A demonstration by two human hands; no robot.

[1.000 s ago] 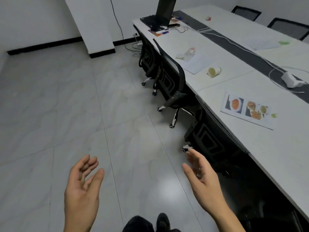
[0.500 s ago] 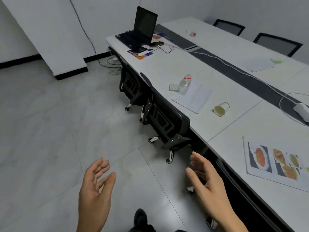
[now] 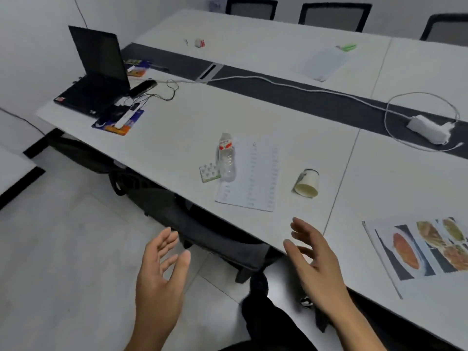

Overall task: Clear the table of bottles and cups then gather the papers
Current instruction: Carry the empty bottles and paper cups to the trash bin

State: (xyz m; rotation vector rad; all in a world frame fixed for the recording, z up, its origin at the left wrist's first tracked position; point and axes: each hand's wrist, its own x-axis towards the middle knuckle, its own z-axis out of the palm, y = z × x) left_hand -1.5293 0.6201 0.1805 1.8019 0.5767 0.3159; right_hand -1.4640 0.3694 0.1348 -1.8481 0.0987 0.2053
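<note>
Hovering by the table (image 3: 177, 148) edge: left hand (image 3: 159, 277), right hand (image 3: 316, 267), fingers spread, empty.
Bottle (image 3: 226, 158) and cup (image 3: 306, 184) are laid farther in.

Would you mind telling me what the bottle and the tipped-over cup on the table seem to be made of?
The bottle looks like thin clear plastic, glossy: its ribbed walls are see-through, with a red and white label. The cup seems to be paper, matte: pale cream inside, with a thin wall. The blur leaves this open.

Left forearm (image 3: 149, 330) and right forearm (image 3: 354, 323) bare, black trousers (image 3: 268, 323), one black shoe (image 3: 258, 283).
</note>
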